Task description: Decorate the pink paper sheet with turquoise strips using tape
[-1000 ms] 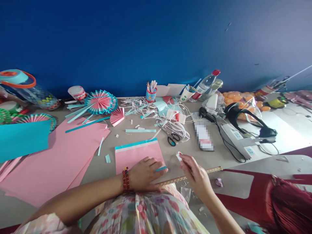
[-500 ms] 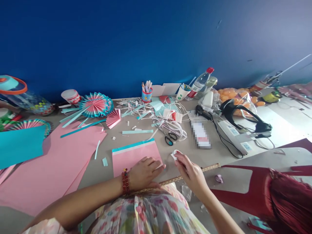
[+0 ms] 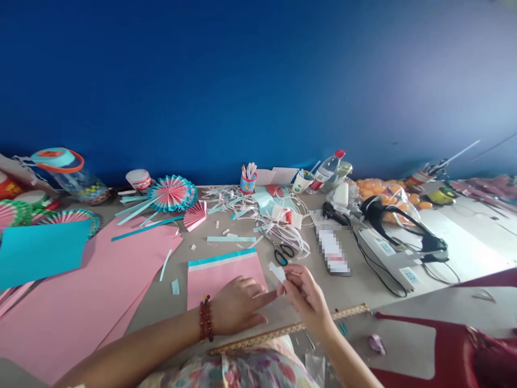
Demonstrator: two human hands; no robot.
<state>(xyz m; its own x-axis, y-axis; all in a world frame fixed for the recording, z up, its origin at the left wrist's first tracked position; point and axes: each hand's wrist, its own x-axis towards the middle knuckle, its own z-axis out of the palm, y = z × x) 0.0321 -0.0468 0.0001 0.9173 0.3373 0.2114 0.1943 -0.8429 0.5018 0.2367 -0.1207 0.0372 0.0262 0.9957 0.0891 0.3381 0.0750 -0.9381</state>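
Observation:
My left hand (image 3: pixel 238 306), with red beads at the wrist, rests palm down and fingers spread on the pink sheet (image 3: pixel 226 275), which has a blue and white band along its far edge. Its index finger reaches to the fingertips of my right hand (image 3: pixel 305 293). Between the thumb and fingers of my right hand is a small white strip (image 3: pixel 277 271), held above the table just right of the sheet. Black scissors (image 3: pixel 284 253) lie beyond that strip, beside a tangle of pale paper strips (image 3: pixel 288 237).
Large pink sheets (image 3: pixel 121 269) and a blue sheet (image 3: pixel 44 250) lie at left. Behind stand a folded paper rosette (image 3: pixel 172 194), a pen cup (image 3: pixel 247 183) and a bottle (image 3: pixel 327 171). At right are a phone (image 3: pixel 333 252), power strip (image 3: pixel 388 258) and black headset (image 3: pixel 388 223).
My left index finger has stretched out to my right fingertips. The white strip, looped before, now points up and left. The camera view has tilted upward.

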